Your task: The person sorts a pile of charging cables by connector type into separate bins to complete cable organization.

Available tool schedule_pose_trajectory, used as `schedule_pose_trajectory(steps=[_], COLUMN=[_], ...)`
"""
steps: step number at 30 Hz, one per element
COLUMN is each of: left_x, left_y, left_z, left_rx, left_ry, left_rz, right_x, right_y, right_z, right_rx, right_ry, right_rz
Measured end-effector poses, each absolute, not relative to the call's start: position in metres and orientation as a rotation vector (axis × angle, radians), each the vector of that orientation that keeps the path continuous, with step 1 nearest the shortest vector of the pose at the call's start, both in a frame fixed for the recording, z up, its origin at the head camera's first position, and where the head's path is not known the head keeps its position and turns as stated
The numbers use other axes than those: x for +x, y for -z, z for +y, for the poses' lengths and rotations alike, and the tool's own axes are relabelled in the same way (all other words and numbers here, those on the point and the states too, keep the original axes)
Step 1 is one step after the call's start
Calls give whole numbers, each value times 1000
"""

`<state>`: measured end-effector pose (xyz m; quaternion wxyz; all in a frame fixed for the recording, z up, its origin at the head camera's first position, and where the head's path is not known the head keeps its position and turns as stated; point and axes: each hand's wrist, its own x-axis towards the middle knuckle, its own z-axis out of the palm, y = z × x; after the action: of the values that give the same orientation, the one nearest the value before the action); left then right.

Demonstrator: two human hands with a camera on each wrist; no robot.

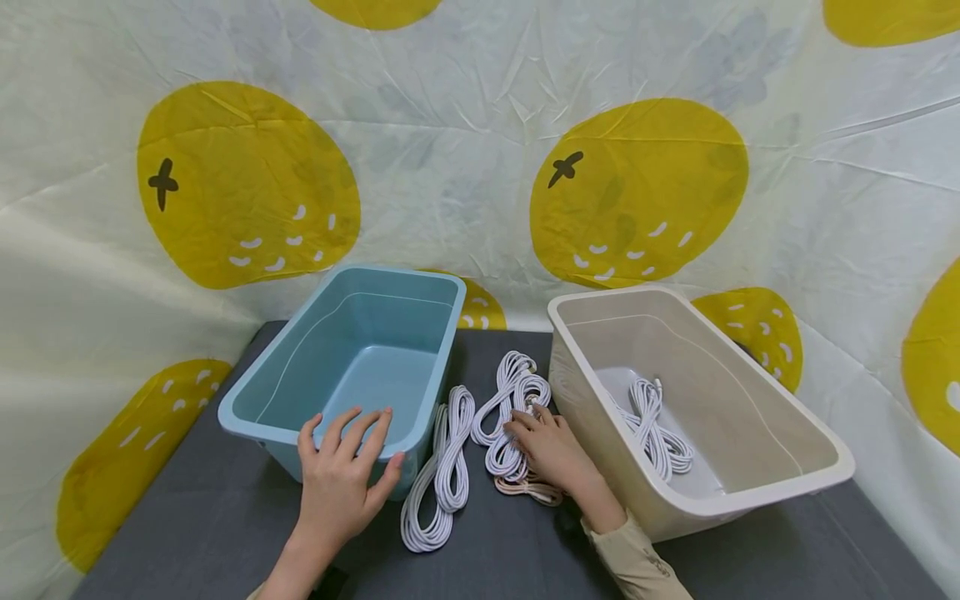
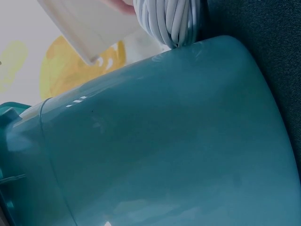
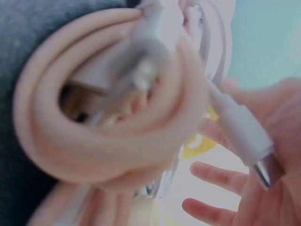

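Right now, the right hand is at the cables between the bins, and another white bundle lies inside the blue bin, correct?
No: the head view shows that white bundle inside the beige bin, not the blue bin; the right hand is at the cables between them.

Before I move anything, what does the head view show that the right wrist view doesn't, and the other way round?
Only the head view: the beige bin with a white cable bundle inside, and the left hand at the near rim of the blue bin.
Only the right wrist view: a white plug close enough to make out its metal tip.
Both: the right hand, a peach cable coil, the dark tabletop and the yellow-patterned cloth. A blurred teal patch in the wrist view is probably the blue bin.
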<state>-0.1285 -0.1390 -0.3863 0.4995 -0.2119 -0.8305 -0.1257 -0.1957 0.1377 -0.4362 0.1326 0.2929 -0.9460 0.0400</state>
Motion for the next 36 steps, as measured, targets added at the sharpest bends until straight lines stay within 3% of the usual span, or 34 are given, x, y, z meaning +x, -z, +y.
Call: schedule_pose_trajectory(steps=[17, 36], left_x=[-128, -127], left_y=[385, 387], left_z=[-139, -140], left_rx=[-516, -515], left_ry=[293, 288], left_rz=[-2027, -2059], right_x=[-192, -194], right_y=[421, 426], right_z=[142, 137], right_rx=[775, 1017], right_ry=[-166, -133], right_rz=[-2792, -2818])
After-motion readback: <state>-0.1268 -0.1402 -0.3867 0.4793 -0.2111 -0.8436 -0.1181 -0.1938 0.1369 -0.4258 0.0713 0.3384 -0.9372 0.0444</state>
